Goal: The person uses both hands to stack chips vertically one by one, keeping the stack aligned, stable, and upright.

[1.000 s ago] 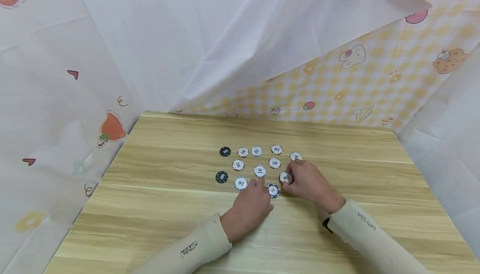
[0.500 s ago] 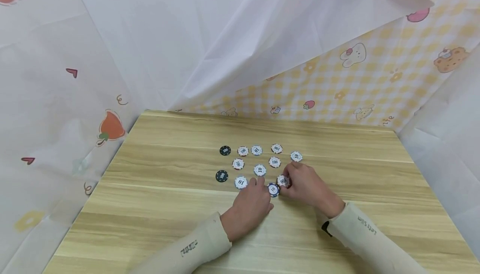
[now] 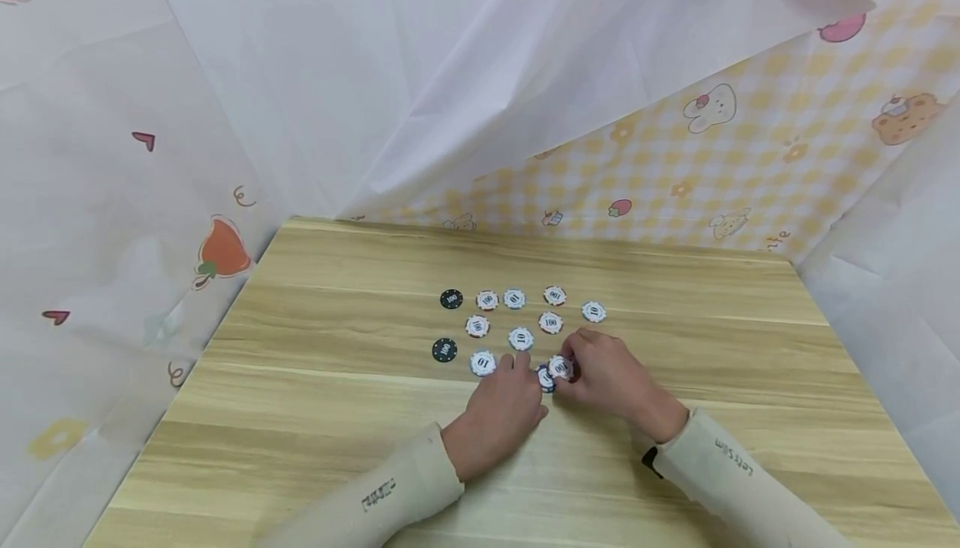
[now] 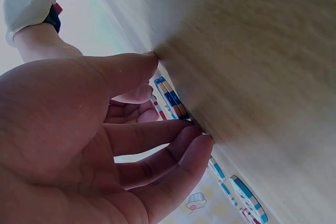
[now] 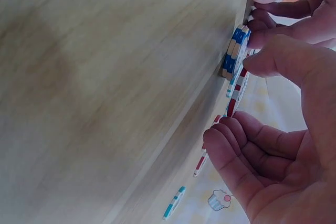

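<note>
My right hand (image 3: 611, 373) pinches a red-edged white poker chip (image 3: 558, 366) marked 100 between thumb and fingertips. It overlaps a blue-edged chip (image 3: 545, 380) in the head view. From the right wrist, the held chip's red edge (image 5: 234, 103) shows tilted just past a short stack of blue chips (image 5: 236, 51). My left hand (image 3: 504, 413) rests on the table to the left of that stack, fingers loosely bent. Through the gap between its thumb and forefinger, the left wrist view shows the blue stack (image 4: 171, 98) side-on.
Behind the hands several chips lie flat on the wooden table (image 3: 337, 448): black ones (image 3: 445, 350), red-edged ones (image 3: 551, 322) and light-blue-edged ones (image 3: 521, 338). One light-blue chip (image 3: 594, 311) sits off to the right. White and checked cloth (image 3: 645, 173) hangs along the back edge.
My right hand has moved left and slightly toward me with the red-edged chip, which now partly covers the blue-edged chip. The left hand has stayed in place.
</note>
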`<state>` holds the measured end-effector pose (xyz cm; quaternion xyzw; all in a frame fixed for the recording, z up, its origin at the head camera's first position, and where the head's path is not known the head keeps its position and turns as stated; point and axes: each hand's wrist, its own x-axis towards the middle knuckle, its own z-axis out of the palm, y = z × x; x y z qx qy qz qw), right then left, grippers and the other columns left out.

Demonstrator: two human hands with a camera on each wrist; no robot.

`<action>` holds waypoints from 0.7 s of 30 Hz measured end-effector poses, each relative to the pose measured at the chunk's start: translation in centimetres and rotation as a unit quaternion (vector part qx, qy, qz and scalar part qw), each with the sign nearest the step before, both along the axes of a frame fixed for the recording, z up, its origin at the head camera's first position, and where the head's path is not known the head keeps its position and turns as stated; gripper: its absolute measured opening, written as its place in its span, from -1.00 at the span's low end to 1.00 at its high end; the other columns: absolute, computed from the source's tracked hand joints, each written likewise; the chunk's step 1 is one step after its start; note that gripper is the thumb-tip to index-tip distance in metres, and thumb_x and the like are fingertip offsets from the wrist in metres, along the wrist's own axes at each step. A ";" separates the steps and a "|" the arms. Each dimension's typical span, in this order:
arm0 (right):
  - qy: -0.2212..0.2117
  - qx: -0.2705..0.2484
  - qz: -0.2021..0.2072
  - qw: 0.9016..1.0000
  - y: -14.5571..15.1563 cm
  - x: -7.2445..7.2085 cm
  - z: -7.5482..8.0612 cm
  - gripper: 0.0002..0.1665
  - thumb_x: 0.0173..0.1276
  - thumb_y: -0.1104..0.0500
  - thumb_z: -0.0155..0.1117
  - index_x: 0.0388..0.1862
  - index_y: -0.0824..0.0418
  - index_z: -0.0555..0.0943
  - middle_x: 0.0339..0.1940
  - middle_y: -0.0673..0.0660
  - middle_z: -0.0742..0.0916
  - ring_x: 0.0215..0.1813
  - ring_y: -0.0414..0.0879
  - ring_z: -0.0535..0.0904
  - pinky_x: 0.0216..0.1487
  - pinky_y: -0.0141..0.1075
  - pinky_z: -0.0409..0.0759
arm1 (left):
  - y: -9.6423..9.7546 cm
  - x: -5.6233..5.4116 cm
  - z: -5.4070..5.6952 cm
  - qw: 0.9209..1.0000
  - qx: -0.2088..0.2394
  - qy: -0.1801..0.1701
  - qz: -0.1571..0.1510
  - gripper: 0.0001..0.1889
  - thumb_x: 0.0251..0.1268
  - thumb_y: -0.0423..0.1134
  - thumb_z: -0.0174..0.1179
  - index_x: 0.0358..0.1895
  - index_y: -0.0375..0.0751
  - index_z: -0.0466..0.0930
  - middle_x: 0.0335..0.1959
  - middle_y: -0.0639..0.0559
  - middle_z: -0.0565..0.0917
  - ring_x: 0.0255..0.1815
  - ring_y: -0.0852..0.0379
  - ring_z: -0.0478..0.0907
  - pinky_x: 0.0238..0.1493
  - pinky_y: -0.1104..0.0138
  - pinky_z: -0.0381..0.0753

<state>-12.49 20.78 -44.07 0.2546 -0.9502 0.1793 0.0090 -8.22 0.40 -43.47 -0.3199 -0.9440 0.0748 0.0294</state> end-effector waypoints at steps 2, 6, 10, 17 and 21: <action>-0.003 -0.001 0.003 1.000 -0.1 0.1 0.0 -0.64 0.22 0.10 0.68 -0.20 0.25 0.69 -0.36 -0.07 0.60 -0.38 -0.24 0.47 -0.36 -0.33 0.55 | 0.0 0.0 0.0 1.000 0.000 -0.003 -0.001 -0.52 0.52 0.20 0.38 -0.01 -0.20 0.86 -0.12 -0.03 0.63 -0.21 0.10 0.52 -0.33 0.43 0.64; 0.002 -0.001 0.013 1.000 -0.3 0.2 0.0 -0.64 0.22 0.09 0.70 -0.21 0.24 0.70 -0.39 -0.09 0.60 -0.39 -0.25 0.48 -0.34 -0.33 0.56 | 0.0 -0.1 0.0 1.000 -0.002 -0.007 -0.002 -0.53 0.53 0.19 0.38 0.01 -0.20 0.86 -0.11 -0.04 0.63 -0.22 0.10 0.52 -0.33 0.43 0.64; 0.008 -0.007 0.025 1.000 -0.6 0.1 0.1 -0.67 0.22 0.13 0.70 -0.23 0.24 0.70 -0.40 -0.09 0.60 -0.40 -0.26 0.48 -0.36 -0.34 0.57 | 0.0 -0.1 -0.1 1.000 -0.004 -0.001 -0.002 -0.53 0.54 0.19 0.37 0.00 -0.20 0.86 -0.11 -0.03 0.63 -0.22 0.10 0.52 -0.35 0.43 0.62; -0.001 -0.006 0.039 0.999 -1.0 0.2 0.6 -0.70 0.23 0.18 0.68 -0.20 0.26 0.72 -0.38 -0.08 0.61 -0.39 -0.27 0.49 -0.35 -0.35 0.57 | 0.1 -0.2 -0.2 1.000 0.001 -0.003 -0.005 -0.55 0.55 0.18 0.36 -0.01 -0.19 0.87 -0.13 -0.03 0.63 -0.24 0.10 0.51 -0.37 0.43 0.61; -0.001 -0.003 0.048 0.999 -1.1 0.2 0.6 -0.70 0.23 0.19 0.67 -0.17 0.27 0.73 -0.36 -0.07 0.63 -0.38 -0.27 0.49 -0.34 -0.35 0.58 | 0.1 -0.3 -0.2 1.000 0.002 -0.003 -0.006 -0.56 0.56 0.17 0.36 0.00 -0.19 0.87 -0.13 -0.04 0.64 -0.25 0.10 0.51 -0.38 0.43 0.61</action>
